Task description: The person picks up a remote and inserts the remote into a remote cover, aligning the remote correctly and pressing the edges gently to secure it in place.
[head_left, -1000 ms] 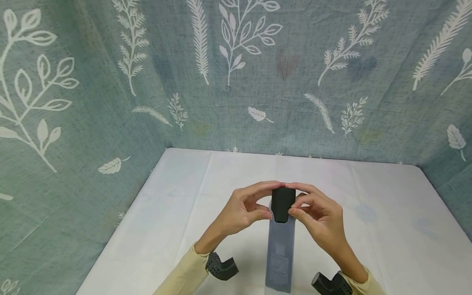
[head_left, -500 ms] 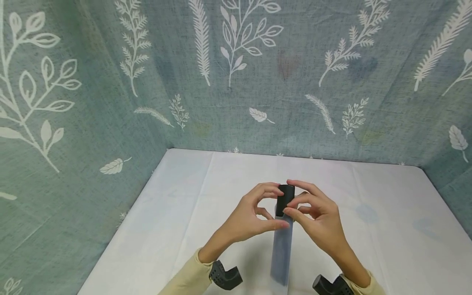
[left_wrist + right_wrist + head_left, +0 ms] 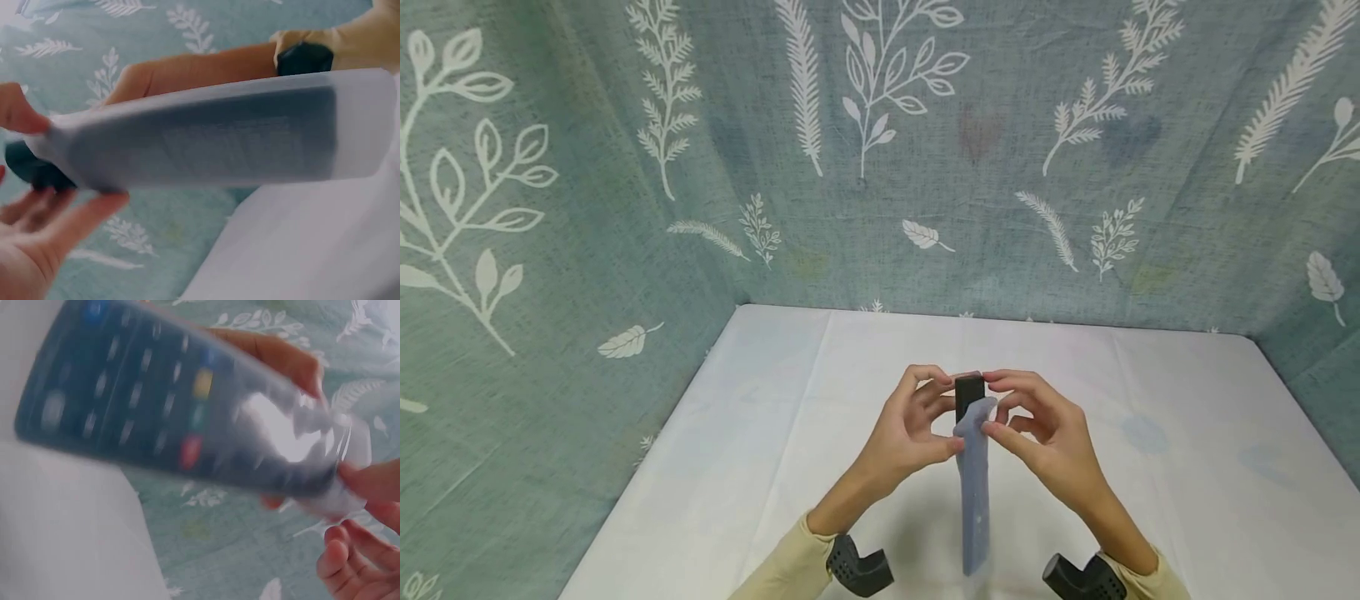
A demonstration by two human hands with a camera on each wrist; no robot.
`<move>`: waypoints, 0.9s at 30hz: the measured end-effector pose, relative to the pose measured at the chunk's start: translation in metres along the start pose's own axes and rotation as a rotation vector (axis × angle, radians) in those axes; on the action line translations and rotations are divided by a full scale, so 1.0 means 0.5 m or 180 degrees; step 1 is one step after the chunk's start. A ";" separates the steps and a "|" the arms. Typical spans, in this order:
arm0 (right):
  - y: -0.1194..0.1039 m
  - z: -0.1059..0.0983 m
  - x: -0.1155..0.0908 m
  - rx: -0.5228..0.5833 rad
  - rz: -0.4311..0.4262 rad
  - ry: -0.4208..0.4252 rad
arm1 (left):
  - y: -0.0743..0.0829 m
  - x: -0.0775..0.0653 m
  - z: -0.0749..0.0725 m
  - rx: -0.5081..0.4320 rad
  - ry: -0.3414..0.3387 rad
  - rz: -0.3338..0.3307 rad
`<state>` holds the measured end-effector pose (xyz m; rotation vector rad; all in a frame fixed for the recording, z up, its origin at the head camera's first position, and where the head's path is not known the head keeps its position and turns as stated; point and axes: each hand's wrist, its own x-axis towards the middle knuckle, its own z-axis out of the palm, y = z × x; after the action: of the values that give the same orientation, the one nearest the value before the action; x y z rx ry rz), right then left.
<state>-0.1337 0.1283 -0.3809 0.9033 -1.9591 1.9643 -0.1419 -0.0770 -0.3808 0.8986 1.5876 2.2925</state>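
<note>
A dark remote control [image 3: 125, 394] with several coloured buttons is inside a translucent plastic sleeve [image 3: 976, 500]. Its black end [image 3: 970, 390] shows at the sleeve's upper mouth, which is bunched and flared. Small print on the back is visible through the plastic in the left wrist view. My left hand [image 3: 904, 429] holds the upper end, thumb against the sleeve and fingers at the black end. My right hand [image 3: 1051, 429] pinches the sleeve's edge between thumb and finger, with its index fingertip at the top. Both wrist views are blurred.
The white tabletop [image 3: 775, 467] lies beneath the hands. Grey-green curtain cloth [image 3: 925, 267] with white leaf prints hangs behind and at the left. Black wrist cameras [image 3: 859, 567] sit at both cuffs.
The sleeved remote has turned and now shows a narrower side in the head view. The sleeve's mouth now covers part of the black end. My left fingers have shifted at the top.
</note>
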 end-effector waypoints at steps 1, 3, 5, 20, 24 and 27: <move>0.003 -0.002 -0.001 -0.0027 0.0059 0.0011 | -0.001 -0.001 0.000 -0.0121 -0.0028 0.0022; 0.009 -0.005 -0.002 -0.0050 0.0164 0.0021 | -0.005 -0.003 -0.001 -0.0331 -0.0080 0.0059; 0.011 -0.006 -0.002 -0.0029 0.0214 0.0041 | -0.009 -0.004 -0.002 -0.0409 -0.0085 0.0057; 0.013 -0.003 0.008 0.0239 -0.0705 -0.0127 | -0.018 -0.007 0.009 0.0174 0.0719 -0.0287; 0.015 -0.010 0.010 0.0312 -0.0803 -0.0265 | -0.017 -0.007 0.016 -0.0127 0.0800 -0.0382; 0.016 -0.009 0.010 0.0266 -0.0813 -0.0210 | -0.015 -0.006 0.019 -0.0197 0.0785 -0.0390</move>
<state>-0.1432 0.1305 -0.3845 1.1890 -1.7060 1.9019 -0.1351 -0.0682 -0.3866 0.5045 1.6041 2.4247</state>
